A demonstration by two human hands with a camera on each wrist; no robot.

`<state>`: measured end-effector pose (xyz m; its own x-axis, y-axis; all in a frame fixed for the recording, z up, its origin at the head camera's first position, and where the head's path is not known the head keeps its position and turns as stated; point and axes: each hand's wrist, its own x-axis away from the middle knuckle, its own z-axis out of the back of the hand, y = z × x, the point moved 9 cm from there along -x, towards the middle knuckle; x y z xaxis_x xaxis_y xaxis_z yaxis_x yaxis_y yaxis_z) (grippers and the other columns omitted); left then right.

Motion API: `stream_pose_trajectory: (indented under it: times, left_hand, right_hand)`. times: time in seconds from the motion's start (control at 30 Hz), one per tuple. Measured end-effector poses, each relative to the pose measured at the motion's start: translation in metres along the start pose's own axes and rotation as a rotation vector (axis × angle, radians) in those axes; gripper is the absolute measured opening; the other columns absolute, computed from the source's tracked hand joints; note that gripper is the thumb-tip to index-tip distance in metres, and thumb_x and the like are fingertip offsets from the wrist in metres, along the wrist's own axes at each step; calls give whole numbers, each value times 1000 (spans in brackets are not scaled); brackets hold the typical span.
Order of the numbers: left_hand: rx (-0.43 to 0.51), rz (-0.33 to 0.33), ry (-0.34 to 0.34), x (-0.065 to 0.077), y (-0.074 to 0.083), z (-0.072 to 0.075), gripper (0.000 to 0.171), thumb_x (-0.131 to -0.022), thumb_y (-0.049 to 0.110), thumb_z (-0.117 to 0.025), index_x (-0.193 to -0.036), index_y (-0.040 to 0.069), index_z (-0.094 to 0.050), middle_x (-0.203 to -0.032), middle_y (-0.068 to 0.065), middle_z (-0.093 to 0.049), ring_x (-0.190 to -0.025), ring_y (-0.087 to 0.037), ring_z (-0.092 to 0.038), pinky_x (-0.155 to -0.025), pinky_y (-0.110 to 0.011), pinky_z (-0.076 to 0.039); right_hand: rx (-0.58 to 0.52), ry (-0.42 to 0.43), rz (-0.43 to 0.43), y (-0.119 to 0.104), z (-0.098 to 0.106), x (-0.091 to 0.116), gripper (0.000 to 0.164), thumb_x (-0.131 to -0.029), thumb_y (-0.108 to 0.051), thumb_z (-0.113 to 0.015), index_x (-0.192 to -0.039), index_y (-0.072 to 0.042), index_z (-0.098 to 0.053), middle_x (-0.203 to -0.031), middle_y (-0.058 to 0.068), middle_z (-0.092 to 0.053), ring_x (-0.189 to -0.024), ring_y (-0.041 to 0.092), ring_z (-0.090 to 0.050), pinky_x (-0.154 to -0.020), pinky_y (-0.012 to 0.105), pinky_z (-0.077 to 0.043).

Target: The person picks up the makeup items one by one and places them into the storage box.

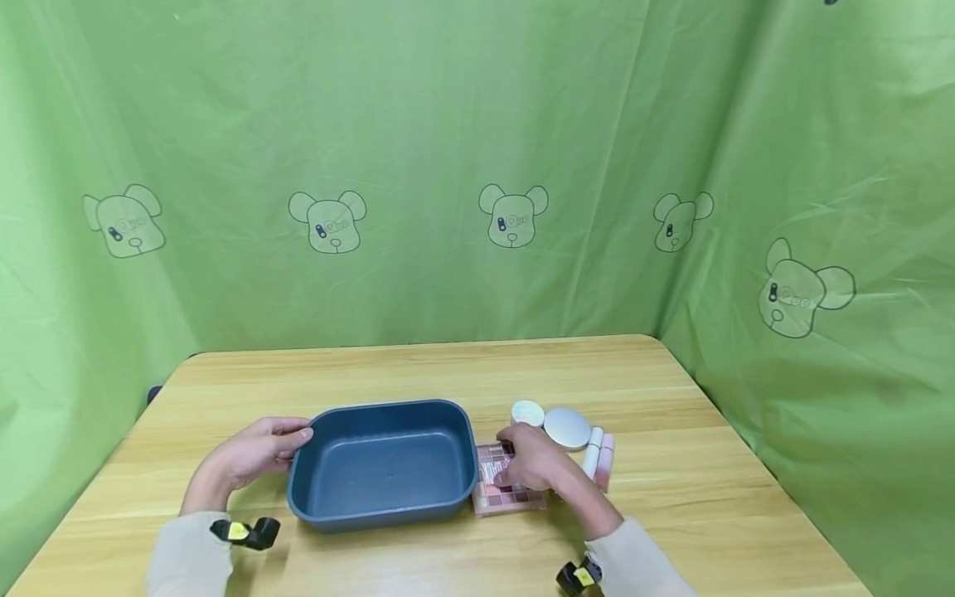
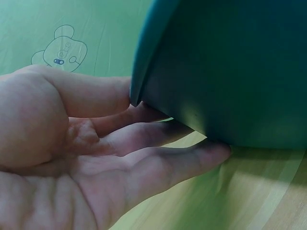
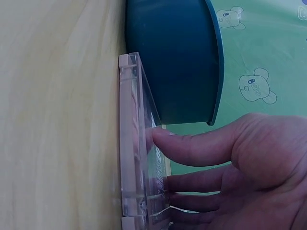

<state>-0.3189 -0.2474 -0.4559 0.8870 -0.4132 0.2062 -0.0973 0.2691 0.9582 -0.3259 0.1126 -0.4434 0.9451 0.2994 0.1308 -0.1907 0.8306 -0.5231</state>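
My left hand (image 1: 257, 452) holds a dark blue rectangular basin (image 1: 384, 477) at its left side. In the left wrist view, the thumb (image 2: 103, 95) is at the basin's rim, while the fingers reach under along the outer wall. My right hand (image 1: 533, 458) is over a pink eyeshadow palette (image 1: 511, 502) with a clear lid, lying flat beside the basin's right wall. In the right wrist view, the thumb (image 3: 192, 146) touches the lid, and the fairly straight fingers extend to its surface; their tips are partly hidden. The palette (image 3: 128, 158) rests on the table there.
Behind my right hand stand a small white round jar (image 1: 527, 412) and a silver round compact (image 1: 568, 429). Right of the hand lie a white tube (image 1: 593, 453) and a pink tube (image 1: 605, 461). The wooden table (image 1: 418, 373) is bordered by green curtains (image 1: 418, 290).
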Motion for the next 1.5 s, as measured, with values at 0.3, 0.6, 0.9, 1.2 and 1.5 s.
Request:
stream_pose_trajectory:
  times: [0.3,0.6,0.9,1.2,1.5]
  left_hand:
    - [-4,0,-5,-1,-1,0,56,-107,21,-49,-143,-21,-36,-130,-26,-64,-113,-22,-66,-100,-41,-58]
    - [-10,1,1,0,0,0,56,-108,20,-49,-144,-21,-35,-130,-28,-63,-114,-24,-66,-101,-42,-57]
    - [1,-4,-1,1,-1,-1,57,-107,20,-49,-143,-21,-35,-126,-23,-65,-110,-21,-66,-99,-40,-58]
    - [-2,-1,1,1,1,-1,55,-108,19,-47,-144,-21,-34,-130,-26,-63,-113,-23,-66,-100,-42,-58]
    - [0,1,1,1,1,-1,57,-108,20,-49,-144,-21,-34,-130,-26,-63,-113,-23,-66,-100,-41,-58]
  right_hand:
    - [15,1,13,-1,-1,-1,68,-71,-9,-90,-131,5,-62,-130,22,-66,-125,40,-58,-110,54,-47]
    - [11,6,24,-1,-3,-2,65,-71,-9,-88,-129,4,-63,-129,21,-66,-125,39,-58,-110,54,-47]
    - [-8,49,18,-2,-1,-1,55,-67,-5,-89,-117,4,-67,-106,15,-69,-99,28,-64,-98,51,-55]
    - [-3,42,24,-3,-2,0,55,-69,-5,-88,-118,4,-65,-109,16,-68,-104,31,-63,-100,52,-53]
    - [72,-30,56,-7,-6,4,57,-78,-5,-80,-129,8,-59,-130,26,-60,-126,40,-55,-112,54,-45]
